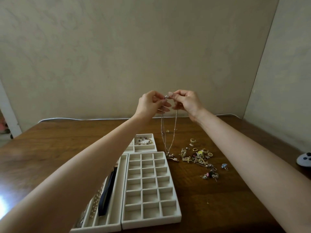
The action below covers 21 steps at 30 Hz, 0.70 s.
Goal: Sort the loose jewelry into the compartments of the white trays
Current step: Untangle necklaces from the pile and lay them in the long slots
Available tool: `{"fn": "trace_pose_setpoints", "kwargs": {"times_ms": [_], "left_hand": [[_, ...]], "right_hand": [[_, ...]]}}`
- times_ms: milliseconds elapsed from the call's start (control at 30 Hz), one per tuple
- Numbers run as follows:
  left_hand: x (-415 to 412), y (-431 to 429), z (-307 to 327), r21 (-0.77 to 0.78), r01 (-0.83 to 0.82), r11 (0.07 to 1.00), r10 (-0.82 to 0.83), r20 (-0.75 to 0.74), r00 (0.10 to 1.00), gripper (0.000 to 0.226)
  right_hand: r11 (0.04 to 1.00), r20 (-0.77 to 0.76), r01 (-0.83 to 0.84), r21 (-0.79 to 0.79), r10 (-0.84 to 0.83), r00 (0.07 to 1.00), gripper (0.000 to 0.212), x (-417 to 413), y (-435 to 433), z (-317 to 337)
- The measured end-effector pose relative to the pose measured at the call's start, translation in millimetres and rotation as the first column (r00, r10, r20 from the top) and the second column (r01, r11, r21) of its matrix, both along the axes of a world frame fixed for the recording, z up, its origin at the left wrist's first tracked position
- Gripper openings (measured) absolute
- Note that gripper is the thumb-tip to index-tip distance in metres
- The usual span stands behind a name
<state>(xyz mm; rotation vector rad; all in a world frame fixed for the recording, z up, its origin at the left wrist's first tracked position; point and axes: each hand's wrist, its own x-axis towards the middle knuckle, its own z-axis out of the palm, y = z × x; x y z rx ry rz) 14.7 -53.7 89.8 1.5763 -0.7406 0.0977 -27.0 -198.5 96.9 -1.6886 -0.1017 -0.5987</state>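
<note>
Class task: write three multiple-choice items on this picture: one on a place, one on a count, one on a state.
1. Relative to the grid tray, the loose jewelry pile lies: A) inside it B) to its right C) far to its left.
2. The grid tray's columns number: A) two B) three C) five.
3. The necklace is: A) held up by both hands B) flat in a tray C) buried in the pile.
Answers: B, the pile lies on the wood to the tray's right; B, each row has three compartments; A, the left hand and right hand pinch its top.
</note>
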Motion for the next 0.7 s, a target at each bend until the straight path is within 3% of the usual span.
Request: {"fn": "trace_pose_setpoints", "kwargs": {"times_ms": [233,367,567,700], "left_hand": [[7,5,-2,0.151,-0.205,0.967,0.182,0.151,0.972,0.007],[9,9,-3,0.142,-0.254,0.957,0.229,0.171,0.958,0.011],[0,10,4,-0.012,-0.023,1.0,0.023,-0.06,0.998,0.011],[-8,8,6,-0.01,0.074,0.997,-0.074,-0.104,0.992,0.016]], "right_hand": [[1.0,-0.037,-0.02,0.025,0.02,0.999,0.015,-2,0,-7],[1.0,-0.047,-0.015,0.015,0.016,0.999,0.017,-4,-2,-8],[1.0,-0.052,-0.018,0.01,0.019,0.998,0.016,-6,-2,-8],[0.999,-0.088,-0.036,0.04,0.04,0.995,0.013,-6,-3,-9]]}}
